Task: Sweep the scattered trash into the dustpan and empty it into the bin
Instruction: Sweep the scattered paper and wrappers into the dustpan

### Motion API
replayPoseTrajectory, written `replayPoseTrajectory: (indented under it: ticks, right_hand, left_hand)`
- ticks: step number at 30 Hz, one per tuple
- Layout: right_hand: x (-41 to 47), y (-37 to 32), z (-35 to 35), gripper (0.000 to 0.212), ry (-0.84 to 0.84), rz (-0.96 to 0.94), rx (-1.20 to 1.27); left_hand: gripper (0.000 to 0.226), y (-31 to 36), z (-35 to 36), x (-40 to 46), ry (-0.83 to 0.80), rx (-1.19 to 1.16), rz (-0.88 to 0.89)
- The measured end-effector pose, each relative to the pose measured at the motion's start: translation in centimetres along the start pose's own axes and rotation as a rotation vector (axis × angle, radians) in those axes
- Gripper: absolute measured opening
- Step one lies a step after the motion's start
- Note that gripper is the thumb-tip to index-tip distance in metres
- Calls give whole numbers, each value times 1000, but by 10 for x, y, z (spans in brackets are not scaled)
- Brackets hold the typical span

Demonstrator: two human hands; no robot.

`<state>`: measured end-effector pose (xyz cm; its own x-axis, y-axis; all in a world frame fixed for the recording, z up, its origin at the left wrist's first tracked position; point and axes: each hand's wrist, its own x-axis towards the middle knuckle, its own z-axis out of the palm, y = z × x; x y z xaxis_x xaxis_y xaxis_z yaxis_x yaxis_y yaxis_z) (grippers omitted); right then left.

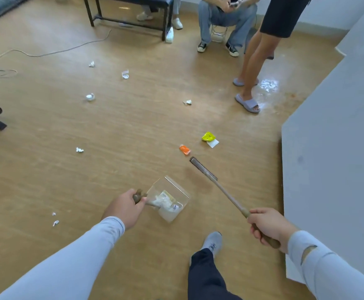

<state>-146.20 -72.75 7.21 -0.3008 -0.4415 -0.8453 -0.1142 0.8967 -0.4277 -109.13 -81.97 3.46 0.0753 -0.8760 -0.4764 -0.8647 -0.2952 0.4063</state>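
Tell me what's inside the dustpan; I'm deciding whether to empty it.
The clear dustpan holds crumpled white scraps and a yellowish wrapper. Anything beneath that pile is covered.

Bright, even daylight across the wooden floor (90, 131), white glare patch (268, 85) on the floor beside the standing person's sandals, soft faint shadows, wide-angle bending at the frame edges, slight overall softness, motion blur on the broom head (202, 168).
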Motion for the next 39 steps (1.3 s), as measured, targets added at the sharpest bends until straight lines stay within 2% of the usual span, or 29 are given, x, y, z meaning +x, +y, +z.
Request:
replayPoseTrajectory:
  ticks: [7,13,18,29,35,39]
  right_hand:
    - [65,-78,-56,27,-47,28,91]
    - [101,-141,-69,16,-61,65,90]
    - [136,-187,-59,15,-47,90,82]
    - [231,-341,9,16,-14,107,-89]
    - [267,-367,49,20,-53,121,-291]
    - [247,-381,12,25,-141,215,-354]
  left_hand:
    - [27,91,-15,65,77,2,-25]
    - [25,131,-20,120,67,27,-21]
    - [25,143,-23,185,60,14,-27]
    - [27,158,-32,343,-135,51,-35]
    - [30,169,-33,395,-183,90,-18]
    - [32,178,-41,412,-198,102,-16]
